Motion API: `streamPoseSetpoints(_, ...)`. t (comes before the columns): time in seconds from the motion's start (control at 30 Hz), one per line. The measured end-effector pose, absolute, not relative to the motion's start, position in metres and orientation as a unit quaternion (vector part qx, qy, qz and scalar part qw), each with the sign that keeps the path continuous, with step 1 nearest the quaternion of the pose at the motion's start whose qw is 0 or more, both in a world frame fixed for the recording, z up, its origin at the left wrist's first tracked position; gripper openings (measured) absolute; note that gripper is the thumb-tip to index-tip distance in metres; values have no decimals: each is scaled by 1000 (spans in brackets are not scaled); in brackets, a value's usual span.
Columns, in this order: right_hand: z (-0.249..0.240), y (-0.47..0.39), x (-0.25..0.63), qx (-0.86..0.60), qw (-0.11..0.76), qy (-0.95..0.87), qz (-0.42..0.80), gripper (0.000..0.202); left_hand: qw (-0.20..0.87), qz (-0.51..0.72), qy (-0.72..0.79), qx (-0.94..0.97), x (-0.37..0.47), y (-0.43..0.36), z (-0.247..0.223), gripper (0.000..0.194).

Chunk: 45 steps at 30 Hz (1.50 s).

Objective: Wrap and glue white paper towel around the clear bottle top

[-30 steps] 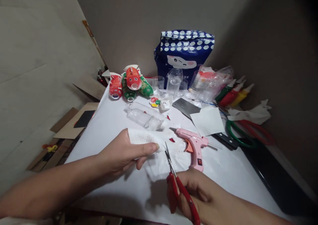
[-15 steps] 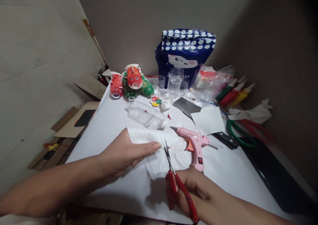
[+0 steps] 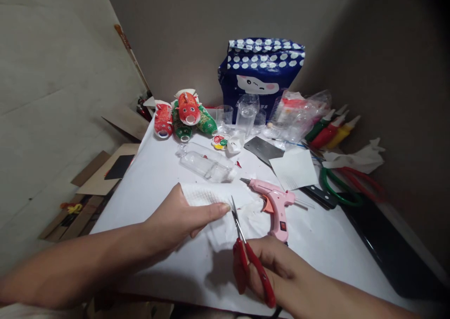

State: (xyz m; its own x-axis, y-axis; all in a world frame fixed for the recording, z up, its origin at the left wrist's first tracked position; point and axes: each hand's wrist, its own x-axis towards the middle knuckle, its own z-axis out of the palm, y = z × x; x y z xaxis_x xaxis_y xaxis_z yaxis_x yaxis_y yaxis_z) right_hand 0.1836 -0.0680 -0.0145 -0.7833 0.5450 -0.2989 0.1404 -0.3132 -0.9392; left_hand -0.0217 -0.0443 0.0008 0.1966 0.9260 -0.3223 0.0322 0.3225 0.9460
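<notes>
1. Nearest: the right hand [image 3: 276, 262] is wrapped around one pair of red-handled scissors [image 3: 257, 267], fingers through the plastic loops. The slim metal blades are slightly parted.

2. Just ahead, the left hand [image 3: 188, 216] has a snug thumb-and-finger pinch on one white sheet [image 3: 209, 194], which sits above the table. It's thin, dimpled like tissue. Compared with a second ago, the thumb and blades have closed up; now the blades overlap the thumb tip in view. Can't tell if they touch the sheet. The red scrap that lay by the blades then is out of sight now.

3. Beyond the right hand, one pink plastic glue gun [image 3: 272, 194] with an orange trigger lies on the white tabletop [image 3: 326, 253].

4. Further out: clear, glossy plastic bottle shapes [image 3: 206, 162], overlapping too much to count, plus one little red scrap [image 3: 238, 164] beside them.

5. At the back: four rounded fish figures [image 3: 189, 109], two red, two green, three clear cups [image 3: 247, 115], and one shiny navy bag [image 3: 263, 70] with white spots.
</notes>
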Motion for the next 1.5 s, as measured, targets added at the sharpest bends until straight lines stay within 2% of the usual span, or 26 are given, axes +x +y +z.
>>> streamPoseSetpoints(0.3, -17, -68, 183, -301, 140, -555, 763, 56, 623, 357, 512, 471, -23, -44, -1, 24)
streamPoseSetpoints(0.57, -23, -67, 184, -280, 160, -543, 775, 55, 636, 409, 468, 458, -19, -44, 1, 47)
streamPoseSetpoints(0.97, -23, -67, 184, -290, 158, -532, 780, 50, 656, 429, 428, 450, -24, -44, -7, 51)
streamPoseSetpoints(1.13, -26, -67, 185, -286, 164, -536, 777, 55, 646, 446, 417, 459, -22, -42, -5, 57)
streamPoseSetpoints(1.37, -26, -68, 184, -308, 152, -533, 773, 59, 661, 435, 419, 445, -22, -41, -1, 57)
streamPoseSetpoints(1.5, -28, -67, 183, -317, 153, -537, 767, 61, 701, 435, 403, 396, -25, -40, -3, 50)
